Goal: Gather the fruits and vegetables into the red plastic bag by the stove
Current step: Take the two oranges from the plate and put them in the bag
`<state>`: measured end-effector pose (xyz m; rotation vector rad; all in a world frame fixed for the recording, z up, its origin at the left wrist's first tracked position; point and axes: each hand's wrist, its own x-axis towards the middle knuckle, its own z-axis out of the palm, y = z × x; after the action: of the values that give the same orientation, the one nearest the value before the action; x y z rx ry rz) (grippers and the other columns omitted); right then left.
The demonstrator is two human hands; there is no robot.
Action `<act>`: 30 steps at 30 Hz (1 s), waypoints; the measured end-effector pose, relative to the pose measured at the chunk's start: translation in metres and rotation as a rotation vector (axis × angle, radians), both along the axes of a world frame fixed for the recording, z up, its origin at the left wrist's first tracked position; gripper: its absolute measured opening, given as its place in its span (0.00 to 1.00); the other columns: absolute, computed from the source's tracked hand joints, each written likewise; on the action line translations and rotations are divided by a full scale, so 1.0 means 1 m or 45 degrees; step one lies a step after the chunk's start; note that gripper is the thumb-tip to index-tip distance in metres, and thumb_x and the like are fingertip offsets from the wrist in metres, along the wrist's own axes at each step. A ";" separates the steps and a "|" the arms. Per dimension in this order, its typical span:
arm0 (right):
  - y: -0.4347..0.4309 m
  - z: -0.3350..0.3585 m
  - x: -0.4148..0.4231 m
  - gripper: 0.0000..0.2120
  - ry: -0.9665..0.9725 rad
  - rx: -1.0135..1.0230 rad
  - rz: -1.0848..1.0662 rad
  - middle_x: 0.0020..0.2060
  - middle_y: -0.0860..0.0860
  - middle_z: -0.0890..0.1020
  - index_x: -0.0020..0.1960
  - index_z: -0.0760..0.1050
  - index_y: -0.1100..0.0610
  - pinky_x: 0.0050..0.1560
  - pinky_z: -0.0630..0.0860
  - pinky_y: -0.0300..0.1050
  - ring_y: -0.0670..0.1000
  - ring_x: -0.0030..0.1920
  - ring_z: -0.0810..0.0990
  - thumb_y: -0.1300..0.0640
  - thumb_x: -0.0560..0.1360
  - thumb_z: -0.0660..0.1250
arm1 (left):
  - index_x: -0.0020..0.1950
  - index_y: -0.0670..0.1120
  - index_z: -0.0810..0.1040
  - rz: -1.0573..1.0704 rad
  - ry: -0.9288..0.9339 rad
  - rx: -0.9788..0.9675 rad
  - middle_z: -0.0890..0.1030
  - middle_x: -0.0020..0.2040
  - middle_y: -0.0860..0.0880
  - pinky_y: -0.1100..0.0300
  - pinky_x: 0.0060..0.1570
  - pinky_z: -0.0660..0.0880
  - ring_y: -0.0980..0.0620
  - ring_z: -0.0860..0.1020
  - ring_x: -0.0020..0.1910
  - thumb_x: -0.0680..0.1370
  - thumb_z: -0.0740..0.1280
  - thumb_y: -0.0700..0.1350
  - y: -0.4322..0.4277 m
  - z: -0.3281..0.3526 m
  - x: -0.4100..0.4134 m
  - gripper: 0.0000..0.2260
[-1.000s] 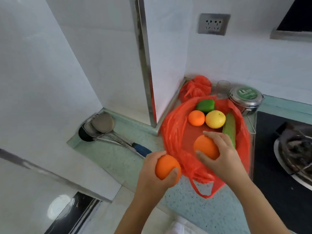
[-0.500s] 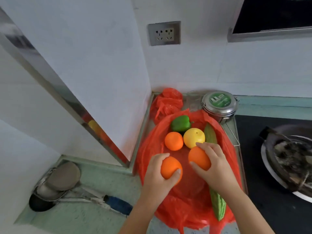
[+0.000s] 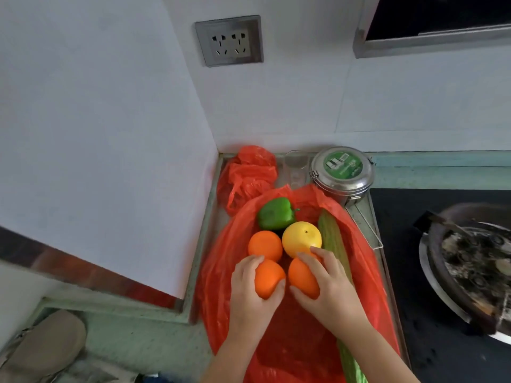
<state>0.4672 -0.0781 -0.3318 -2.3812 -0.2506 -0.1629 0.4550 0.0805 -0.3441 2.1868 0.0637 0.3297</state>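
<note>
The left orange [image 3: 268, 277] was gripped by the left hand [image 3: 249, 297], whose fingers and thumb were curled round it from the left and below. The right orange [image 3: 301, 279] was held by the right hand [image 3: 330, 288], with the fingers laid over its top and the thumb pressed against its near side. Both were kept side by side, close together, over the red bag [image 3: 224, 272], which was spread open on the counter [image 3: 143, 335] in the corner just left of the stove [image 3: 401, 258]. Whether the two held oranges were resting on the bag or were raised just off it could not be told. Further back on the bag a third orange [image 3: 264, 244] was seen touching a yellow fruit [image 3: 301, 236] to its right, and a green pepper [image 3: 275, 214] was set behind both. A cucumber [image 3: 333, 241] was laid lengthwise along the bag's right side, partly hidden under the right hand and wrist. Behind the bag a crumpled bag [image 3: 249, 172], also red, was bunched against the wall, with a clear glass [image 3: 296, 167] and a lidded steel tin [image 3: 341, 172] to its right. A dark wok [image 3: 470, 272] was seen on the stove, and a socket [image 3: 229, 41] was fixed to the wall above.
</note>
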 end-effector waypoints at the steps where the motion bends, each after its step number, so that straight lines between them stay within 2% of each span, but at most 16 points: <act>1: 0.000 -0.002 0.001 0.27 -0.008 -0.019 -0.005 0.57 0.55 0.74 0.61 0.69 0.47 0.45 0.74 0.47 0.59 0.54 0.75 0.44 0.63 0.68 | 0.59 0.48 0.73 0.006 0.005 -0.004 0.74 0.57 0.51 0.69 0.59 0.65 0.56 0.70 0.58 0.67 0.69 0.56 0.000 -0.003 0.001 0.24; 4: 0.001 -0.008 0.004 0.26 -0.033 -0.068 -0.018 0.57 0.55 0.74 0.61 0.69 0.48 0.43 0.76 0.47 0.58 0.54 0.75 0.44 0.64 0.67 | 0.60 0.49 0.72 0.020 -0.004 -0.001 0.74 0.59 0.49 0.64 0.60 0.66 0.53 0.70 0.60 0.67 0.69 0.57 -0.001 -0.012 0.005 0.24; 8: 0.003 -0.013 0.006 0.27 -0.071 -0.106 -0.025 0.58 0.53 0.72 0.62 0.69 0.51 0.44 0.76 0.47 0.57 0.55 0.74 0.42 0.65 0.63 | 0.60 0.52 0.70 -0.012 -0.014 0.048 0.72 0.61 0.49 0.69 0.62 0.62 0.54 0.68 0.61 0.67 0.68 0.58 -0.002 -0.018 0.007 0.24; 13: 0.004 -0.017 0.006 0.28 -0.062 -0.167 -0.022 0.60 0.56 0.73 0.63 0.68 0.52 0.47 0.76 0.50 0.57 0.57 0.72 0.42 0.66 0.62 | 0.62 0.53 0.70 -0.030 -0.005 0.101 0.70 0.62 0.50 0.64 0.62 0.62 0.55 0.66 0.63 0.66 0.68 0.58 0.002 -0.026 0.006 0.26; 19: 0.006 -0.018 0.004 0.30 -0.044 -0.178 -0.031 0.60 0.57 0.73 0.63 0.69 0.53 0.50 0.75 0.51 0.54 0.58 0.67 0.46 0.63 0.69 | 0.63 0.52 0.68 -0.074 -0.032 0.173 0.71 0.62 0.46 0.56 0.61 0.65 0.54 0.66 0.63 0.68 0.67 0.57 0.002 -0.026 0.006 0.25; 23: 0.005 -0.017 0.003 0.31 -0.045 -0.175 -0.027 0.60 0.57 0.72 0.63 0.68 0.53 0.52 0.74 0.51 0.54 0.59 0.66 0.46 0.62 0.69 | 0.63 0.51 0.69 -0.081 -0.056 0.209 0.72 0.62 0.45 0.55 0.60 0.66 0.53 0.67 0.63 0.68 0.67 0.57 0.003 -0.025 0.005 0.25; 30: 0.005 -0.012 -0.003 0.31 -0.040 -0.158 -0.050 0.60 0.55 0.73 0.64 0.66 0.53 0.54 0.74 0.52 0.56 0.59 0.72 0.40 0.66 0.63 | 0.62 0.45 0.72 -0.064 -0.099 0.273 0.72 0.62 0.43 0.52 0.59 0.68 0.49 0.68 0.63 0.69 0.66 0.56 0.006 -0.017 0.004 0.25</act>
<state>0.4637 -0.0727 -0.3433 -2.5097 -0.2348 -0.2086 0.4591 0.0862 -0.3614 2.3805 -0.0730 0.4081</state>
